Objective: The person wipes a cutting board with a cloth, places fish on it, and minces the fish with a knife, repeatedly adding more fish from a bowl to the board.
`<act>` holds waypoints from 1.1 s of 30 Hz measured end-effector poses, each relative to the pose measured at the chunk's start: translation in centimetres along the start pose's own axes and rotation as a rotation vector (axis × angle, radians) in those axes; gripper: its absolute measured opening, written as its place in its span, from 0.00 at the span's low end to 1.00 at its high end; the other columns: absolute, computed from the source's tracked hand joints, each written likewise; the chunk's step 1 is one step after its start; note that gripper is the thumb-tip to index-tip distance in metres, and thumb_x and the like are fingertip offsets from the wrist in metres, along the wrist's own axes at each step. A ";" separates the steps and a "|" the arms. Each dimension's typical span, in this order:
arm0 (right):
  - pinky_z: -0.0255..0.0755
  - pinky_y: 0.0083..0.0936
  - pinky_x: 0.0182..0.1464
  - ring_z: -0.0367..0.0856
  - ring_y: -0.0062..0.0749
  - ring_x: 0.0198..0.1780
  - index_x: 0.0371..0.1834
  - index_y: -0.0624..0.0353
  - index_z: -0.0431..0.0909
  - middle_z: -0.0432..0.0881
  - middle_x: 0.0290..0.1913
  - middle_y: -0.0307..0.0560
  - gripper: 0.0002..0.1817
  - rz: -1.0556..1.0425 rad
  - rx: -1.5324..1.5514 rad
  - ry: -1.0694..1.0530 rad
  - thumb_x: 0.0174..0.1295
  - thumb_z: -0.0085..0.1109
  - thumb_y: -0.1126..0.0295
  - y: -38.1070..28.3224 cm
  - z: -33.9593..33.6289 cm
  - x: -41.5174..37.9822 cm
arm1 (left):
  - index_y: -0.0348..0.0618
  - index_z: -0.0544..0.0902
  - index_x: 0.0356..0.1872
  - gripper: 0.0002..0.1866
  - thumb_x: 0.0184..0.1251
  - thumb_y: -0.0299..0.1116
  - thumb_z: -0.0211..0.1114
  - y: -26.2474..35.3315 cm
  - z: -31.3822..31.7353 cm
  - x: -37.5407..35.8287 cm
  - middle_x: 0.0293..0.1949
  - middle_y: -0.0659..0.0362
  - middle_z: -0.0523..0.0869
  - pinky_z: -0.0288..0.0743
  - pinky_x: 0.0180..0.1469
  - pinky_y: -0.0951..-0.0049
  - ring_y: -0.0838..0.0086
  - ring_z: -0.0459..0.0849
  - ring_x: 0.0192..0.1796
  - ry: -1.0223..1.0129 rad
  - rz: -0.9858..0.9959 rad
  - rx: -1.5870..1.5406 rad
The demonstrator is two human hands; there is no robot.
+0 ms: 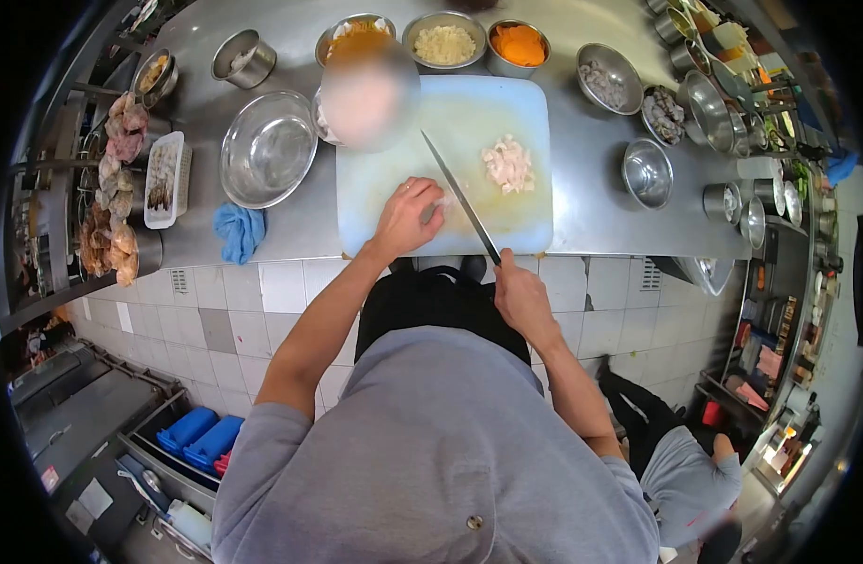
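My right hand (522,297) is closed around the handle of a long kitchen knife (458,195). The blade points away from me and slants left across the white cutting board (375,179). Left of the blade, my left hand (411,218) rests on the board with its fingers curled onto a small piece of pale meat (447,199), mostly covered by the fingertips. Diced pale pink meat (508,166) lies in a loose pile on the right of the board, apart from both hands. A blurred patch covers the board's far left corner.
Behind the board stand bowls of chopped pale food (444,45) and orange food (519,45). An empty steel bowl (269,150) and a blue cloth (239,232) lie left; a small steel bowl (647,175) stands right. Another person (690,475) is behind me on the right.
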State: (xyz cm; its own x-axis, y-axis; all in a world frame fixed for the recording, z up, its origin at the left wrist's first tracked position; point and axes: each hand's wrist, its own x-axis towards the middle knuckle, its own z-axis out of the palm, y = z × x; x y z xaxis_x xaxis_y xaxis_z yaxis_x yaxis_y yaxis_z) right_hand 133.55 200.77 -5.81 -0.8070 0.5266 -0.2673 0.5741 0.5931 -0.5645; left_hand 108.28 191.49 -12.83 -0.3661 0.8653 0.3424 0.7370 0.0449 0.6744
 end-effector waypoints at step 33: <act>0.73 0.66 0.36 0.83 0.73 0.31 0.53 0.66 0.67 0.82 0.25 0.68 0.11 -0.020 -0.049 -0.070 0.76 0.56 0.73 -1.2 -0.8 -3.4 | 0.37 0.85 0.41 0.09 0.58 0.23 0.71 -0.1 0.1 -0.2 0.45 0.51 0.87 0.83 0.55 0.58 0.54 0.85 0.50 0.032 -0.002 0.014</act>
State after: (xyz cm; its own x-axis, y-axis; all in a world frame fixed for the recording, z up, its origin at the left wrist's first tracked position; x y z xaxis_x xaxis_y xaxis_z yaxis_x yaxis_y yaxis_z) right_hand 135.76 198.81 -3.59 -0.8252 0.4716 -0.3109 0.5623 0.6330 -0.5321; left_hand 108.37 191.36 -13.01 -0.3855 0.8488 0.3618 0.7442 0.0542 0.6658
